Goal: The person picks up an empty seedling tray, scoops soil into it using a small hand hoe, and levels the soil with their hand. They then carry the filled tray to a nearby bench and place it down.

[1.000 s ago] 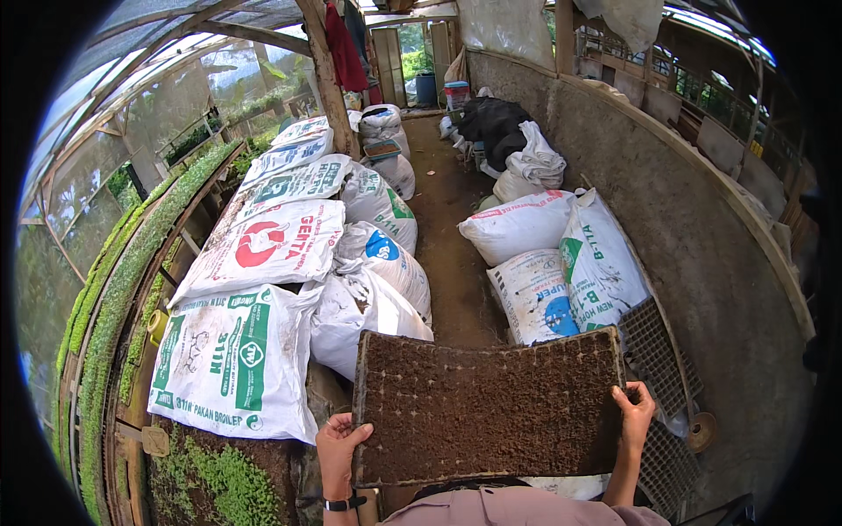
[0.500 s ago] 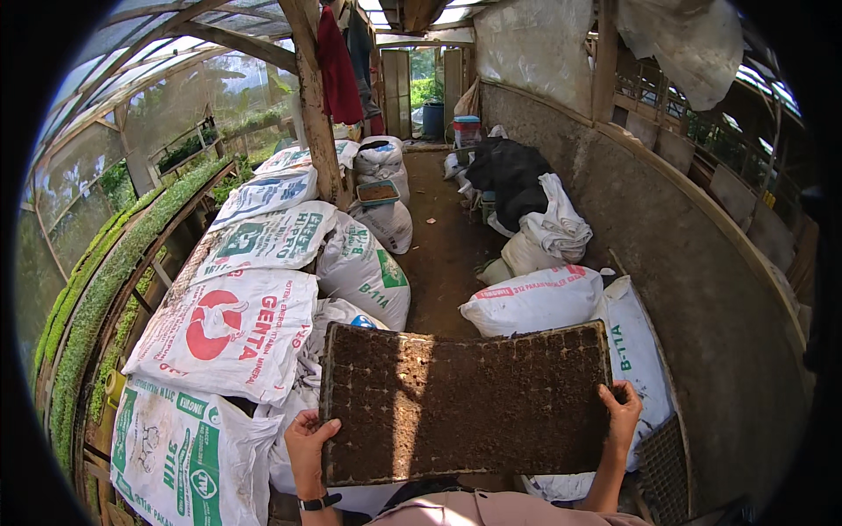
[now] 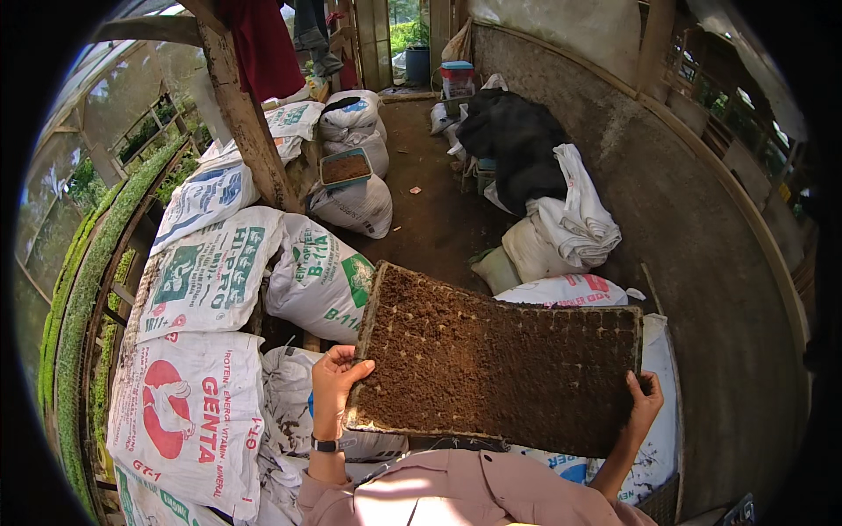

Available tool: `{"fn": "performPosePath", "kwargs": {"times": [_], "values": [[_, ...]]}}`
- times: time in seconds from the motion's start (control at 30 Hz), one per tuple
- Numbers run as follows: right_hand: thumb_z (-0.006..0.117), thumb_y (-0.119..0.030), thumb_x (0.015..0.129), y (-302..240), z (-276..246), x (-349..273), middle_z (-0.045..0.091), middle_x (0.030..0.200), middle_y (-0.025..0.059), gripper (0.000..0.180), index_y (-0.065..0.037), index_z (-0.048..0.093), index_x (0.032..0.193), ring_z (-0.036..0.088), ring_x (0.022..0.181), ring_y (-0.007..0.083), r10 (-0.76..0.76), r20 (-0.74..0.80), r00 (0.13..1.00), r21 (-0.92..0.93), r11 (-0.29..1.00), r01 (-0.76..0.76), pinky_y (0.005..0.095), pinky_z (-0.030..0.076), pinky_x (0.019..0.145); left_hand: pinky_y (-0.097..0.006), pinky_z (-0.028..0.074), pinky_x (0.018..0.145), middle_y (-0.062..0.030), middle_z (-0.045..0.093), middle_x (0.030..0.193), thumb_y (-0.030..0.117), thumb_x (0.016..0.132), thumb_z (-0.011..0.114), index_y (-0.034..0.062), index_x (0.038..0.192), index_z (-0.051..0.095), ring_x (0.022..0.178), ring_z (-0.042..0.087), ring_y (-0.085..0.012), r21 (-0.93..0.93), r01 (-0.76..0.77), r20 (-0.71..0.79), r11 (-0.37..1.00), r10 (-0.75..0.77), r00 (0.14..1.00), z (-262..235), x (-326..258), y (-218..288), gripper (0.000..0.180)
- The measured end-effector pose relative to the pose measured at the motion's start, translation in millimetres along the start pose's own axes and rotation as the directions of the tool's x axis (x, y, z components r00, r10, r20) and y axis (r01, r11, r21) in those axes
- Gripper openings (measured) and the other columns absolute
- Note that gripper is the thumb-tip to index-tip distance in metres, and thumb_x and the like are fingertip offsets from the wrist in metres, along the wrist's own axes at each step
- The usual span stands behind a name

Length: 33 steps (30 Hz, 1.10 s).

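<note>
A wide seedling tray (image 3: 500, 359) filled with dark brown soil is held up in front of my body, its cell grid showing faintly through the soil. My left hand (image 3: 338, 383) grips its left edge, thumb on top and the other fingers out of sight beneath. At the right edge, my right hand (image 3: 645, 396) pinches the rim the same way. The tray tilts, its left end standing higher than its right. Below it, part of a white sack (image 3: 660, 377) lies on the right.
Filled white sacks (image 3: 189, 421) line the left side, beside a wooden post (image 3: 248, 131). A small container of soil (image 3: 346, 167) sits on sacks farther ahead. To the right are a black cloth heap (image 3: 513, 145) and a bare wall (image 3: 693, 219). A dirt path (image 3: 417, 210) runs between.
My view has tipped down and shifted. The tray has moved right and upward in view, with its left end raised; both hands keep their hold on it.
</note>
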State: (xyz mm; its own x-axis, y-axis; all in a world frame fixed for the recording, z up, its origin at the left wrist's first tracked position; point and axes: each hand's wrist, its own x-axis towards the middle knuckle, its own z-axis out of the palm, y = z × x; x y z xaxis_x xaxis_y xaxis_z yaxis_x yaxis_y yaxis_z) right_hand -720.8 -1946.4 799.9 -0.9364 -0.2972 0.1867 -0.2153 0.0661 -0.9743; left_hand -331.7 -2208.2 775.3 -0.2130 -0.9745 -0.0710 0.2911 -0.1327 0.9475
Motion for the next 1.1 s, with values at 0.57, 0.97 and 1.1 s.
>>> {"fn": "performPosePath", "kwargs": {"times": [0.57, 0.97, 1.1], "values": [[0.073, -0.005, 0.079, 14.9, 467.7, 344.0, 0.054, 0.074, -0.0046, 0.015, -0.002, 0.059, 0.081, 0.047, 0.068, 0.0043, -0.052, 0.212, 0.976, 0.060, 0.997, 0.040, 0.0195, 0.038, 0.064, -0.021, 0.052, 0.067, -0.0058, 0.063, 0.084, -0.006, 0.074, 0.073, -0.0027, 0.093, 0.058, 0.071, 0.061, -0.0099, 0.056, 0.008, -0.253, 0.998, 0.007, 0.967, 55.5, 474.7, 6.3, 0.024], [0.073, -0.005, 0.078, 3.4, 786.7, 534.0, 0.056, 0.074, -0.0042, 0.012, -0.002, 0.061, 0.081, 0.048, 0.068, 0.0040, -0.029, 0.121, 0.992, 0.011, 1.000, 0.028, 0.0190, 0.038, 0.064, -0.022, 0.052, 0.066, -0.0044, 0.063, 0.083, -0.004, 0.073, 0.074, -0.0007, 0.091, 0.059, 0.071, 0.061, -0.0096, 0.117, 0.003, -0.168, 0.993, 0.017, 0.986, 90.8, 890.6, 27.2, 0.024], [0.072, -0.005, 0.078, 2.3, 847.5, 594.7, 0.055, 0.074, -0.0049, 0.012, -0.003, 0.061, 0.081, 0.047, 0.068, 0.0037, 0.012, 0.040, 0.999, -0.016, 1.000, -0.011, 0.0192, 0.038, 0.064, -0.022, 0.052, 0.066, -0.0053, 0.063, 0.083, -0.004, 0.074, 0.073, -0.0014, 0.093, 0.060, 0.070, 0.061, -0.0094, 0.143, 0.038, -0.138, 0.989, -0.018, 0.990, 121.6, 999.6, 26.0, 0.023]]}}
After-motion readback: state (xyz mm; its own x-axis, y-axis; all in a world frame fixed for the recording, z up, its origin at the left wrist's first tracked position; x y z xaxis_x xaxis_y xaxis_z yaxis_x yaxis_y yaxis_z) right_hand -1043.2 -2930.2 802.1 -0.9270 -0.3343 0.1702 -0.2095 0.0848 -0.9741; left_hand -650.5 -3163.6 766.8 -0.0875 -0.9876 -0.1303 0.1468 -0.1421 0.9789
